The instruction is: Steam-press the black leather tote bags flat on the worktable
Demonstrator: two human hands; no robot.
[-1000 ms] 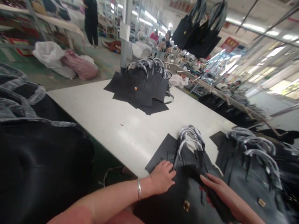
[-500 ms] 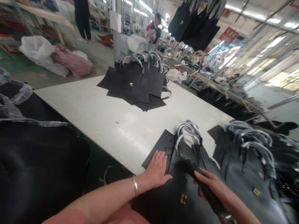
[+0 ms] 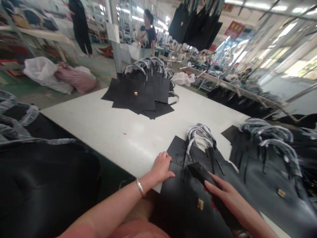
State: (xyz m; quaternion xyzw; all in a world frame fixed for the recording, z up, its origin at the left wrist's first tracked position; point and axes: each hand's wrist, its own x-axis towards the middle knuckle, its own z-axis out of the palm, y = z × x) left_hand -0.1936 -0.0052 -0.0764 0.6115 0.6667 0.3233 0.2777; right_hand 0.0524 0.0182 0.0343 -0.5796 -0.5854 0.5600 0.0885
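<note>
A black leather handbag (image 3: pixel 188 201) with a gold clasp lies flat at the near edge of the white table (image 3: pixel 119 129); its wrapped handles point away from me. My left hand (image 3: pixel 160 167), a bracelet on its wrist, grips the bag's left edge with curled fingers. My right hand (image 3: pixel 226 195) lies on the bag and holds a dark flap or strap (image 3: pixel 200 173) of it raised.
A second black bag (image 3: pixel 269 172) lies right of mine. A pile of black bags (image 3: pixel 143 89) sits at the table's far end. More black bags fill the left foreground (image 3: pixel 44 178) and hang overhead (image 3: pixel 195 23). People stand in the aisle beyond; sacks (image 3: pixel 59 76) lie on the floor.
My left hand slid from the bag's face to its left edge and curled round it. My right hand lifted the dark flap higher. The view shifted slightly.
</note>
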